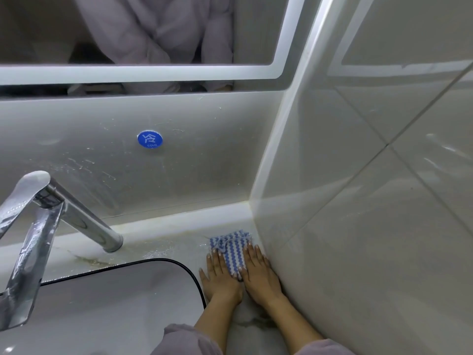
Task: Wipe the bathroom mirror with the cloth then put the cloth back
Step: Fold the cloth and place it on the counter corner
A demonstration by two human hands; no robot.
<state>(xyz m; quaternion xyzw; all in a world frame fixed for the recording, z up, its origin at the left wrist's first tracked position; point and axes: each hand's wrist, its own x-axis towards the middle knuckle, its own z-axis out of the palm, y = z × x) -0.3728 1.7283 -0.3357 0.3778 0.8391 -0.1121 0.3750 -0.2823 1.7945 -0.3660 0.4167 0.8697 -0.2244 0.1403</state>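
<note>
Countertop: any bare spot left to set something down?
Bare: the wet strip between the chrome faucet base and the blue-and-white striped cloth, bordered by the back ledge and the basin's black rim. Crowded: the corner at the tiled side wall, where left hand and right hand press the cloth flat.

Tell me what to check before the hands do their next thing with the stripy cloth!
1. The cloth lies on the counter, in the corner by the wall: ok.
2. The left hand lies flat on the cloth: ok.
3. The right hand lies flat on the cloth: ok.
4. The cloth is clear of the sink: ok.
5. The mirror is wiped clean: cannot tell.
</note>
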